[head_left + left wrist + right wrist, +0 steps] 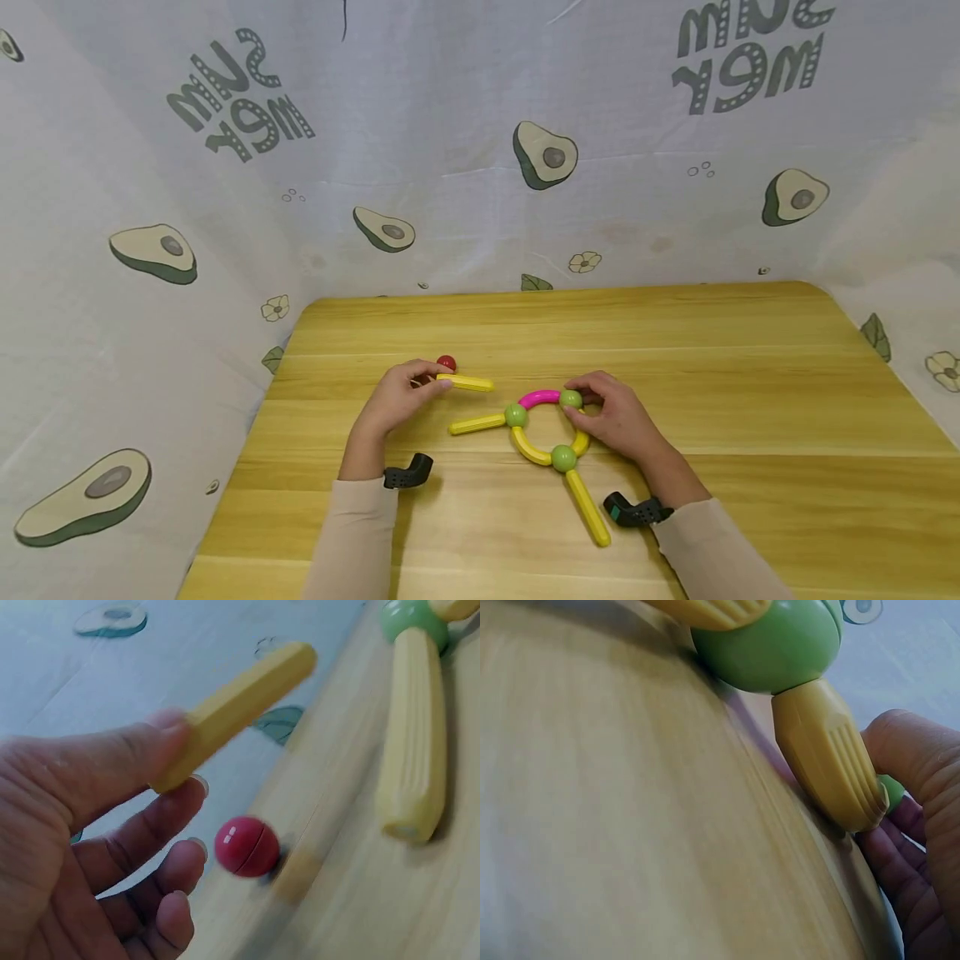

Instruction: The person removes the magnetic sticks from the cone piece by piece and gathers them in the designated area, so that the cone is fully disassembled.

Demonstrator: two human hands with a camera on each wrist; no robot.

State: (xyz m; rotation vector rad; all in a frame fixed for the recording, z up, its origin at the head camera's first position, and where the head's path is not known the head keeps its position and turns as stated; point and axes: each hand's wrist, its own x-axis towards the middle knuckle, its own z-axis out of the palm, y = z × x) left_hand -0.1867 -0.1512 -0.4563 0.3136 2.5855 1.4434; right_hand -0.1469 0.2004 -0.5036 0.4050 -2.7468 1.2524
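My left hand [401, 396] pinches one end of a yellow rod [471, 383] between thumb and forefinger, raised off the table. A red ball [247, 846] sits on the table just beyond those fingers. To the right lies a ring of curved rods joined by green balls: a magenta curved rod [539, 398] on top, a yellow curved rod [530, 447] at lower left, another at right, partly behind my fingers. My right hand [617, 415] grips the upper-right green ball [570, 399]. Straight yellow rods extend from the left green ball [515, 415] and the bottom green ball [564, 457].
The wooden table [750, 375] has rounded far corners. A white cloth [465, 125] printed with avocados hangs behind and at the sides. Each wrist wears a black camera mount, such as the left mount [408, 473]. The lower straight yellow rod [588, 508] points toward the near edge.
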